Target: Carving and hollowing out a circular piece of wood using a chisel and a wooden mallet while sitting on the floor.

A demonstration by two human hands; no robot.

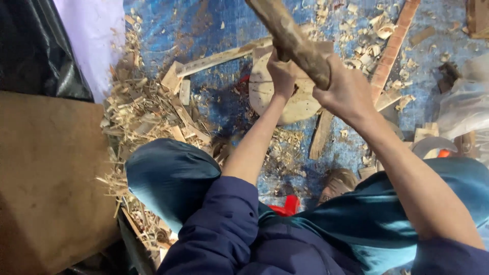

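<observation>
Both my fists clamp the club [290,38], right hand [346,91] low, left hand [281,74] beside it, shaft running to 11 o'clock over the disc [270,94].

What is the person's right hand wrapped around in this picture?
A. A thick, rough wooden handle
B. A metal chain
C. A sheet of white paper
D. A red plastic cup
A: the right hand is closed around a thick wooden handle that slants up and out of the top of the view, while the left hand is raised beside it, above a round wooden block on the blue tarp.
</observation>
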